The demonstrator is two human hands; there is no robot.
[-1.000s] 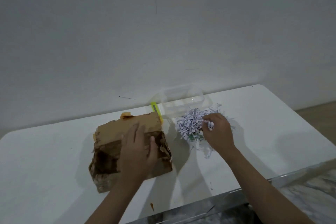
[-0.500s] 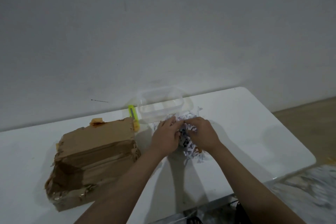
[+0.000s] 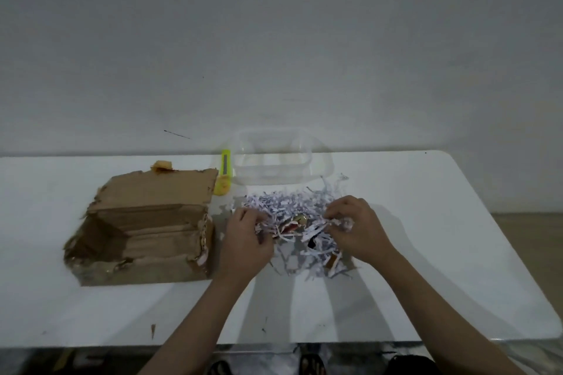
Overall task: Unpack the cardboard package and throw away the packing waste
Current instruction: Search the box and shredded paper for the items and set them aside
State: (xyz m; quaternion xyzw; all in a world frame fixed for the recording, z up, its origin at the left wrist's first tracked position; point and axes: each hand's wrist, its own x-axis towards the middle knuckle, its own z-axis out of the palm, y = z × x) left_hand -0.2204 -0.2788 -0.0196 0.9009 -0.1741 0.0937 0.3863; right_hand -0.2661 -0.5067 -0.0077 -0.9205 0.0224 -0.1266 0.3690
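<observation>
White rectangular table (image 3: 426,222) set against a pale grey wall (image 3: 274,39), viewed from the near edge. Torn brown cardboard package (image 3: 146,225) lying open on the left half of the table, ragged opening turned toward the left edge, scrap of orange tape (image 3: 162,166) at its far side. Yellow-green plastic utility cutter (image 3: 224,172) just beside the package's far right corner, lengthwise toward the far edge. Clear rectangular plastic container (image 3: 281,158) at the far edge near the middle, just right of the cutter. Loose heap of white and lilac shredded paper packing (image 3: 289,207) spread on the table in front of the container, well right of the package, with small red-and-yellow items (image 3: 294,224) partly buried in its centre, too small to identify. Left hand (image 3: 246,240) at the heap's left side, fingers curled and pinching shreds. Right hand (image 3: 356,228) at the heap's right side, fingers curled round a tuft of strips. Both forearms reaching in from the near edge. Small brown cardboard fragment (image 3: 153,330) near the near edge, left of centre. Dark footwear (image 3: 310,364), blurred, on the floor below the near edge.
</observation>
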